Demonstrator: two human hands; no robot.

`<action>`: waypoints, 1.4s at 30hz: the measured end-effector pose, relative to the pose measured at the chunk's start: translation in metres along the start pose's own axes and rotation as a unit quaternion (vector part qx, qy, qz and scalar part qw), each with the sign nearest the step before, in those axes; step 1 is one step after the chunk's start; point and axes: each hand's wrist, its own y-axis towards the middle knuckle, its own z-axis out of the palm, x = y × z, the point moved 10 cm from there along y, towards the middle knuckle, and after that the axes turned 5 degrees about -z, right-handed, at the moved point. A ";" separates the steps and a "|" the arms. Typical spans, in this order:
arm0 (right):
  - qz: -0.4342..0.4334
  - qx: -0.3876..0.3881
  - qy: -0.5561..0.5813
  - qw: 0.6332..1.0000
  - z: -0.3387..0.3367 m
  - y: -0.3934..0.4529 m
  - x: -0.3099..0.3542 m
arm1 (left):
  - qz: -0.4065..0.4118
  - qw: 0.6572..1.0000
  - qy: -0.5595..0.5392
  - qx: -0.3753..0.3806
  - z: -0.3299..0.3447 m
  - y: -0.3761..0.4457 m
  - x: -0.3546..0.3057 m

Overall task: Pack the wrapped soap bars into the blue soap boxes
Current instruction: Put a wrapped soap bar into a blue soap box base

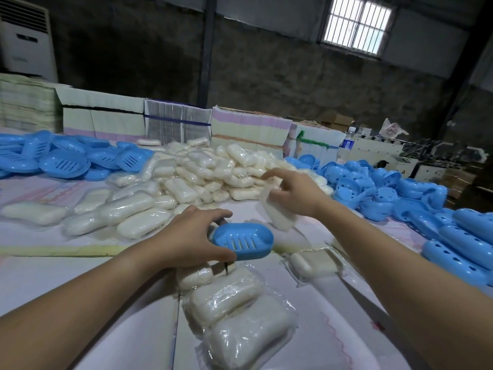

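Note:
My left hand (192,237) grips a blue soap box tray (244,240) with drain slots, holding it just above the table at the centre. My right hand (296,192) holds a wrapped white soap bar (277,212) tilted on end, a little above and to the right of the tray. Several wrapped bars (234,300) lie directly below the tray near me. A big heap of wrapped soap bars (202,172) covers the middle of the table beyond my hands.
Blue slotted trays (64,161) pile up at the far left. Blue perforated lids (386,188) heap at the right, more of them stacked at the right edge (464,249). Bundled flat cartons (176,121) line the back. A water bottle (346,144) stands at the back right.

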 end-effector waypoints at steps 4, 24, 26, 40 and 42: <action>0.080 -0.130 0.283 0.947 -0.017 -0.017 -0.001 | 0.001 1.000 0.001 0.005 0.001 0.000 -0.001; 0.056 0.003 -0.044 0.997 0.022 -0.068 0.041 | 0.006 0.999 -0.020 -0.029 -0.004 -0.002 -0.003; 0.039 0.009 -0.086 0.995 0.021 -0.071 0.044 | 0.015 0.999 -0.014 -0.030 -0.004 -0.002 -0.005; 0.075 -0.025 0.076 0.994 0.000 -0.044 -0.005 | -0.008 1.000 0.007 -0.027 -0.001 -0.003 0.000; 0.096 -0.052 0.049 0.993 -0.011 -0.031 -0.036 | -0.012 1.000 0.008 -0.023 -0.001 -0.003 0.002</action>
